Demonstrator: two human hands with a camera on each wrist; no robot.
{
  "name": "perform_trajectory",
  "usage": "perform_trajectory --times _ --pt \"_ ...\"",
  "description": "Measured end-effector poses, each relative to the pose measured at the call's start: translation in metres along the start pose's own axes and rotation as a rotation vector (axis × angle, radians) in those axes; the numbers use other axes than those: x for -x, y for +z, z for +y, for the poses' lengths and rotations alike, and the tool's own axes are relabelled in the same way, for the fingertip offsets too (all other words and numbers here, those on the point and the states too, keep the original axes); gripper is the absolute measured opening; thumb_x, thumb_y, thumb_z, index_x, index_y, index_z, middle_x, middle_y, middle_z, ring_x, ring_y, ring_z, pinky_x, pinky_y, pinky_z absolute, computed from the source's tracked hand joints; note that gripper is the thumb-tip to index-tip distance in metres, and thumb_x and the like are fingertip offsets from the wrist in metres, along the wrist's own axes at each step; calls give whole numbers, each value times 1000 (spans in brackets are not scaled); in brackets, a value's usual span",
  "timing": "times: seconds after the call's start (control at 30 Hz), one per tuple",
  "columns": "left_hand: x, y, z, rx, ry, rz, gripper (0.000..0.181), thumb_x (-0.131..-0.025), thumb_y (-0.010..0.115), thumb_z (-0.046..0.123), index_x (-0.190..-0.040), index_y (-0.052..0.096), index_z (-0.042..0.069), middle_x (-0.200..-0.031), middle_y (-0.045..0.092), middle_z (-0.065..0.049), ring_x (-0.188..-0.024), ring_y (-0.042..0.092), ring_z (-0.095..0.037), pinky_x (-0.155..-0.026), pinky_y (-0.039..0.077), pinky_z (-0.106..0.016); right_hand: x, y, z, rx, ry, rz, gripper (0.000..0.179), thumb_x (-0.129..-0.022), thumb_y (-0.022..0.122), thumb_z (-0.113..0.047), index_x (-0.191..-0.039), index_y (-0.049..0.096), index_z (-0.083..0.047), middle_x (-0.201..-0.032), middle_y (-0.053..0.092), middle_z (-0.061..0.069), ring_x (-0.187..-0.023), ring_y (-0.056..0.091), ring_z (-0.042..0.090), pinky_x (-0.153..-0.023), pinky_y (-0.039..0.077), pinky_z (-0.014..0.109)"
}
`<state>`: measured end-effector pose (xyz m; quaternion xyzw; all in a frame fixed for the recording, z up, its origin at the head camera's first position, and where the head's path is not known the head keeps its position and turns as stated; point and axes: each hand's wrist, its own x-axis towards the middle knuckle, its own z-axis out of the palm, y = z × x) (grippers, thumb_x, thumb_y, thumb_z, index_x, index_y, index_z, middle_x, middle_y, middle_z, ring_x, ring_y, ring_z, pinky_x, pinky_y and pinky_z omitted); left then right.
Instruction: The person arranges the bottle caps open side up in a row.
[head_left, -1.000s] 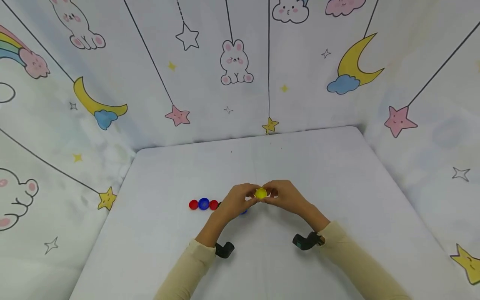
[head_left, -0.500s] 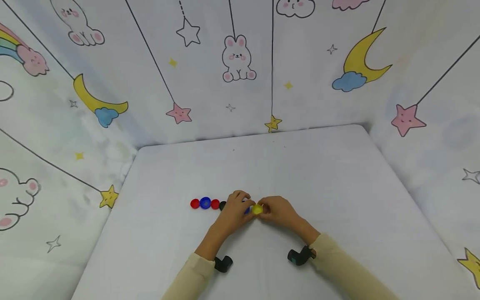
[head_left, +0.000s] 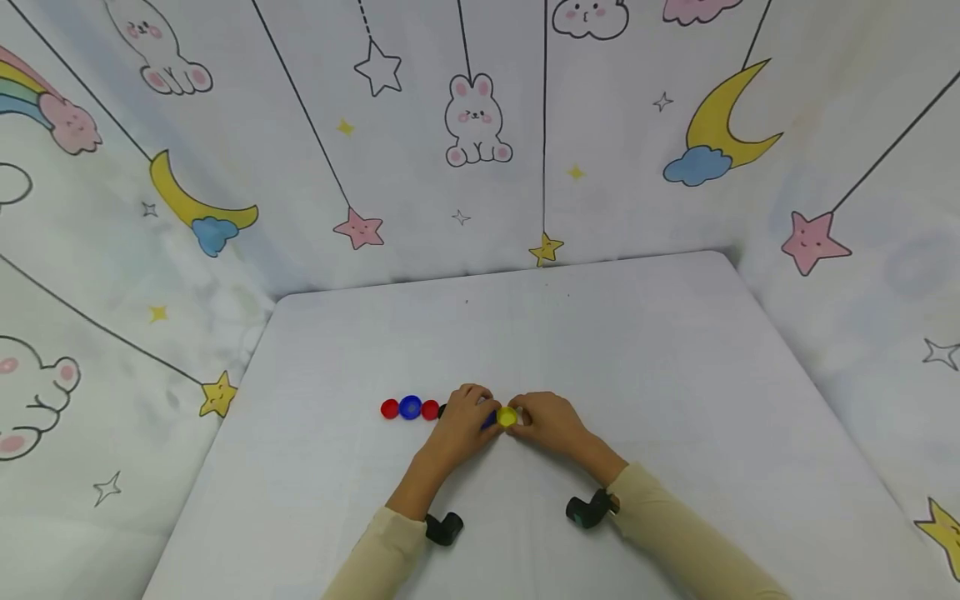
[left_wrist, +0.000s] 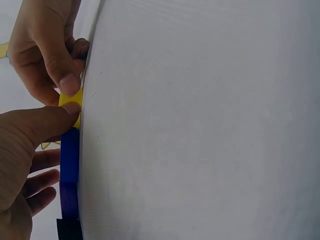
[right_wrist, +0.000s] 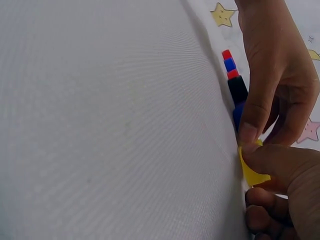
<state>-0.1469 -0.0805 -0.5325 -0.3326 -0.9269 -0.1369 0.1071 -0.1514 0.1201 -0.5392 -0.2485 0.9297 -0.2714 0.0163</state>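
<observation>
A small yellow bottle cap (head_left: 507,417) stands on the white table at the right end of a row of caps. My left hand (head_left: 459,427) pinches it from the left, and my right hand (head_left: 553,423) pinches it from the right. In the left wrist view both thumbs press on the yellow cap (left_wrist: 65,101), which meets a blue cap (left_wrist: 69,155). Further left in the row are a red cap (head_left: 430,409), a larger blue cap (head_left: 410,407) and another red cap (head_left: 389,408). A black cap (right_wrist: 238,90) is mostly behind my left hand in the head view.
The white table (head_left: 637,350) extends around the row on all sides. Behind it and at both sides rises a cloth backdrop (head_left: 412,167) printed with stars, moons and rabbits. A black wrist camera (head_left: 444,529) sits under each forearm.
Both hands have brought the yellow cap down toward me and leftward, from apart to up against the row's blue cap. The last shift was a small one to the left.
</observation>
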Motion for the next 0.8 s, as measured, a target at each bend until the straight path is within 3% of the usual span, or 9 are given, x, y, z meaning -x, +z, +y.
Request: perform_trajectory --times 0.33,0.47,0.57,0.67,0.8 --pt "0 -1 -6 39 -23 -43 30 -86 76 29 -108 70 10 -110 63 -8 -113 55 -28 -99 46 -44 -9 5 2 7 -3 -38 34 -83 79 -30 -111 70 -12 -66 52 -11 -58 44 2 -51 37 18" --pt "-3 -7 -12 71 -42 -58 40 -87 75 34 -116 67 8 -115 62 -8 -116 54 -28 -102 44 -45 -11 -6 4 -45 -21 -76 42 -84 78 -32 -116 68 -8 -69 57 -11 -60 48 2 -54 41 19" --pt "-12 -26 -18 102 -85 -30 44 -89 72 36 -121 65 7 -120 61 -9 -119 53 -29 -103 43 -47 -14 -34 4 -74 -21 -63 44 -87 75 -32 -118 67 -3 -80 66 -3 -70 59 10 -63 50 26" --pt "-26 -55 -26 108 -134 57 43 -91 71 33 -123 64 4 -121 61 -14 -119 54 -32 -103 44 -49 -18 -72 3 -4 3 23 43 -92 69 -33 -121 66 -2 -101 72 9 -94 67 24 -84 55 40" --pt "-40 -94 -37 11 -184 175 49 -93 69 31 -130 58 0 -129 56 -22 -123 50 -39 -105 41 -53 -24 -121 9 219 47 159 54 -95 64 -38 -133 57 0 -133 59 20 -131 48 40 -106 41 56"
